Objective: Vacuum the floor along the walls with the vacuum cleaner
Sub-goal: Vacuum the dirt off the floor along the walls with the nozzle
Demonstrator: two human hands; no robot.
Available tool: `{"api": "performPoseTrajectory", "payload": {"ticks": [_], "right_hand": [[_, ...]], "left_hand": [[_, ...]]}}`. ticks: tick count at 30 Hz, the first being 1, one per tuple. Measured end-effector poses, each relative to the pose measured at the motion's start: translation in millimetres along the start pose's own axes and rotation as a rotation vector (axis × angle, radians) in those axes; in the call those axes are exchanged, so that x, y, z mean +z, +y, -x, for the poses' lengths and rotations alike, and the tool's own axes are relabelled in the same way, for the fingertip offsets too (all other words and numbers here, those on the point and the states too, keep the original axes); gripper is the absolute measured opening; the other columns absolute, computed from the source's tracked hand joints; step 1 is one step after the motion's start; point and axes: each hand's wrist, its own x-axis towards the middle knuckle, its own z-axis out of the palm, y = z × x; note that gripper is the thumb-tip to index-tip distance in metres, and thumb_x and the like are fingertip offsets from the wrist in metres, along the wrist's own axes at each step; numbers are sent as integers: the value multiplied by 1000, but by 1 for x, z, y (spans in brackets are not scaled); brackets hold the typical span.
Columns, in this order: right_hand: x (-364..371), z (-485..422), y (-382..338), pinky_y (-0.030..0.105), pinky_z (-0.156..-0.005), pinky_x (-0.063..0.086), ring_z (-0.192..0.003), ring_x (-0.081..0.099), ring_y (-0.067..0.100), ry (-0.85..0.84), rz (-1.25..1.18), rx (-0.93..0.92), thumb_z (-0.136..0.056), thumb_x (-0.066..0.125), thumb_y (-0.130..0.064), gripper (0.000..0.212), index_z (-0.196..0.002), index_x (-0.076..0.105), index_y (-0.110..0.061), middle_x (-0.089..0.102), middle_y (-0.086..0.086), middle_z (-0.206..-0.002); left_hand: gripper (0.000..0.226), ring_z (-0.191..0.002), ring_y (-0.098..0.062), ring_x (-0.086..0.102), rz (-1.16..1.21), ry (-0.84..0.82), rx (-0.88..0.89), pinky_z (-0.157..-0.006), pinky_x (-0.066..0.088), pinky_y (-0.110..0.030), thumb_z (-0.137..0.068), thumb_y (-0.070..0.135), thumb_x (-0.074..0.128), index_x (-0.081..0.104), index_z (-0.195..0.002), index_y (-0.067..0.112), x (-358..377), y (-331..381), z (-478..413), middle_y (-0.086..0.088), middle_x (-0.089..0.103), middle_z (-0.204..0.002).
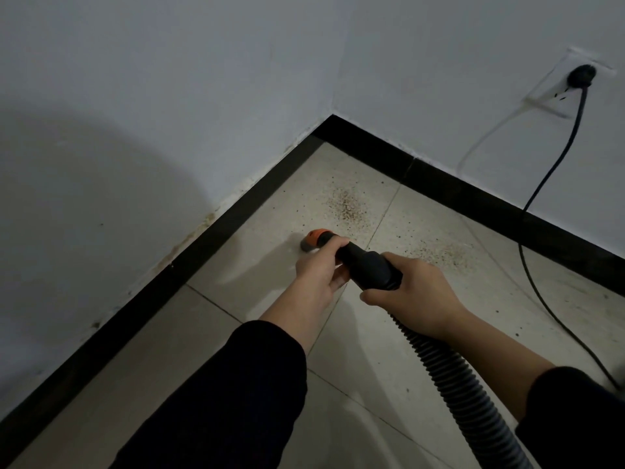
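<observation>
A pale left wall meets the tiled floor along a black baseboard that turns the far corner. Near this left baseboard, the vacuum's orange nozzle points down at the floor. The left hand, in a black sleeve, has its fingers wrapped round the tube just behind the nozzle. Beyond it lies 1 patch of brown crumbs. The right hand is clamped round the black handle, where the ribbed hose begins and runs toward the near right. A 2nd, thinner scatter of crumbs lies just beyond that hand. On the right wall, a black plug sits in a white socket, and its cord drops to the floor.
</observation>
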Motion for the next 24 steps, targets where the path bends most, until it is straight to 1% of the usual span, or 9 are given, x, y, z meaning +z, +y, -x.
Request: {"api": "performPoseTrajectory", "payload": {"ticks": [4,9,13,16,18,20,22,24], "right_hand": [[2,-6,-9,22,-55,45,-63,58,10,-19,2,-36,-75,74,-36,32,-103,62,-27,62,-5,-71],[7,-12,-19,27,-57,48,-64,59,13,-29,4,-61,-75,74,-36,31,-102,62,-26,63,-1,-72],[13,-18,-29,20,-51,43,-62,58,10,-46,20,-74,-76,74,-38,33,-104,62,-26,63,-2,-71],[19,-22,-36,17,-50,36,-60,55,7,-44,26,-91,-76,74,-38,33,-105,61,-26,60,-5,-70],[22,-26,-39,18,-50,35,-60,55,7,-44,27,-103,-76,74,-38,33,-105,61,-27,59,-6,-70],[23,-29,-42,18,-51,36,-62,55,7,-48,26,-117,-76,74,-37,34,-105,61,-27,60,-6,-71],[24,-33,-45,18,-51,35,-63,55,7,-48,25,-130,-76,74,-37,33,-105,61,-27,60,-6,-72],[26,-36,-47,17,-51,34,-63,54,5,-46,21,-135,-76,74,-37,33,-105,60,-28,59,-7,-72]], "left_hand": [[44,-87,-22,67,22,26,10,-54,59,-25,-84,17,75,57,-121,1,-9,8,0,-14,68,-108],[41,-84,-20,67,44,59,24,-52,59,-24,-82,16,76,58,-117,2,-18,17,-1,-12,68,-99],[43,-83,-21,67,62,80,48,-54,59,-25,-82,14,77,57,-118,2,-26,25,-1,-12,68,-97],[41,-87,-21,68,58,82,52,-59,60,-25,-82,16,77,58,-117,3,-34,30,-2,-12,68,-101],[37,-87,-22,68,66,85,57,-59,60,-25,-82,16,76,59,-113,4,-38,33,-3,-11,68,-101],[32,-85,-21,67,78,89,61,-55,59,-24,-83,15,76,59,-108,5,-42,37,-3,-11,68,-99],[35,-85,-21,67,87,96,68,-54,59,-24,-83,15,76,59,-111,5,-44,41,-4,-11,68,-100],[37,-85,-21,66,92,102,72,-56,59,-24,-83,15,76,58,-114,4,-45,43,-4,-12,68,-102]]}}
